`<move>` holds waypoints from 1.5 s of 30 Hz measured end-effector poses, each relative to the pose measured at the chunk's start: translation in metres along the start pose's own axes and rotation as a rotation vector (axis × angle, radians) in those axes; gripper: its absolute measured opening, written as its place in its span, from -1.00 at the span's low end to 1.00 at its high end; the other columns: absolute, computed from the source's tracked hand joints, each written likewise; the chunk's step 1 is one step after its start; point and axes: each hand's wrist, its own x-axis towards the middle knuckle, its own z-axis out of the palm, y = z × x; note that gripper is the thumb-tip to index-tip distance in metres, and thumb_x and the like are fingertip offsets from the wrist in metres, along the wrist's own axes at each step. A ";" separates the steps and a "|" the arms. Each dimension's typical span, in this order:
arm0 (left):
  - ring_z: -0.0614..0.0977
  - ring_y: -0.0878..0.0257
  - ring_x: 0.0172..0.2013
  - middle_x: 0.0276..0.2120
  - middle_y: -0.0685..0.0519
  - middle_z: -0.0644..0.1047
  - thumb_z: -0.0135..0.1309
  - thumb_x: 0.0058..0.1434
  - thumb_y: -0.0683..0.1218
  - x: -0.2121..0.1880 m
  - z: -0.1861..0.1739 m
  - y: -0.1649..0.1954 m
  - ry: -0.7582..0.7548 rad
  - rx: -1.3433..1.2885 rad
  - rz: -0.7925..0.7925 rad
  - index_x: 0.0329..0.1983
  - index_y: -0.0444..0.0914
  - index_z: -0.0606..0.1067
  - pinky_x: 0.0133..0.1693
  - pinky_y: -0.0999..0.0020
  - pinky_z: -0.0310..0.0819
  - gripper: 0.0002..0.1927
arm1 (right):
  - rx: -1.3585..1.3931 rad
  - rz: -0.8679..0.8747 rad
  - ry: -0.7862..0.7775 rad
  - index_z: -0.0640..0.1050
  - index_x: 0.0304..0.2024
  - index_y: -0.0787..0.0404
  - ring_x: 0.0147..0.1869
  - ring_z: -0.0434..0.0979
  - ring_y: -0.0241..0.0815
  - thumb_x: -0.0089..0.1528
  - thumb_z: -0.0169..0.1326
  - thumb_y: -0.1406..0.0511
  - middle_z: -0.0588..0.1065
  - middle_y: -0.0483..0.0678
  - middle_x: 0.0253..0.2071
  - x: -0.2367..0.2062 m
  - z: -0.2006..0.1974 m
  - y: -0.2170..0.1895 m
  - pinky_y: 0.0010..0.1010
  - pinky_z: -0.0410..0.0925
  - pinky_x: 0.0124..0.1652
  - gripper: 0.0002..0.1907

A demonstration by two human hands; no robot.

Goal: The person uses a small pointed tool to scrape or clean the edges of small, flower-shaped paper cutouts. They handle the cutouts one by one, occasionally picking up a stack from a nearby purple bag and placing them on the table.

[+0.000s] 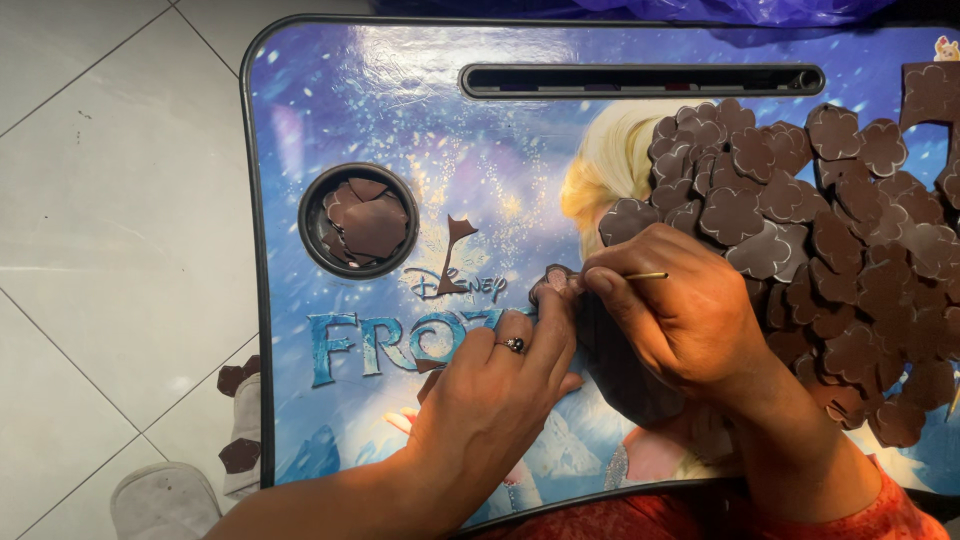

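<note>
A small blue lap table (340,120) with a cartoon print lies under my hands. My left hand (500,385), with a ring on one finger, presses a small brown flower-shaped cutout (556,277) down with its fingertips. My right hand (680,315) grips a thin metal tool (645,276), whose tip points at that cutout. A larger dark brown sheet (620,375) lies beneath my right hand. Several more brown flower cutouts (800,200) are heaped over the table's right half.
A round cup recess (312,255) at the table's left holds brown scraps (368,220). A loose scrap (458,232) lies beside it. A long slot (640,80) runs along the far edge. White floor tiles (110,200) and a light slipper (165,500) are on the left.
</note>
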 end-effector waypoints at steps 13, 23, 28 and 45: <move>0.48 0.25 -0.24 0.08 -0.10 0.49 -0.02 0.30 0.27 0.000 0.002 0.002 -0.028 -0.013 0.033 0.10 -0.40 0.49 -0.34 0.44 0.31 -0.34 | 0.034 -0.019 -0.042 0.59 -0.19 0.28 -0.23 0.58 -0.10 0.34 0.11 0.39 0.59 -0.03 -0.26 0.004 0.005 -0.001 -0.34 0.42 -0.19 -0.93; 0.49 0.26 -0.23 0.10 -0.03 0.48 0.05 0.24 0.23 0.003 0.005 -0.005 0.032 -0.151 -0.017 0.25 -0.38 0.44 -0.29 0.44 0.33 -0.29 | -0.012 0.006 0.020 0.57 -0.21 0.31 -0.23 0.58 -0.07 0.35 0.10 0.41 0.56 0.02 -0.28 0.001 -0.002 0.005 -0.33 0.42 -0.19 -0.93; 0.52 0.24 -0.16 0.13 -0.02 0.48 0.04 0.26 0.24 0.004 0.005 -0.005 0.036 -0.172 -0.024 0.26 -0.35 0.43 -0.26 0.43 0.35 -0.31 | -0.002 0.002 -0.001 0.58 -0.21 0.30 -0.25 0.57 -0.07 0.34 0.11 0.41 0.56 0.00 -0.30 0.001 -0.002 0.004 -0.33 0.41 -0.22 -0.94; 0.50 0.20 -0.20 0.13 -0.03 0.43 0.03 0.26 0.24 0.010 0.010 -0.013 0.015 -0.295 -0.013 0.30 -0.33 0.41 -0.34 0.38 0.33 -0.29 | -0.046 -0.051 -0.022 0.57 -0.25 0.29 -0.29 0.51 -0.05 0.32 0.14 0.40 0.54 -0.02 -0.31 0.002 -0.010 0.008 -0.29 0.36 -0.25 -0.95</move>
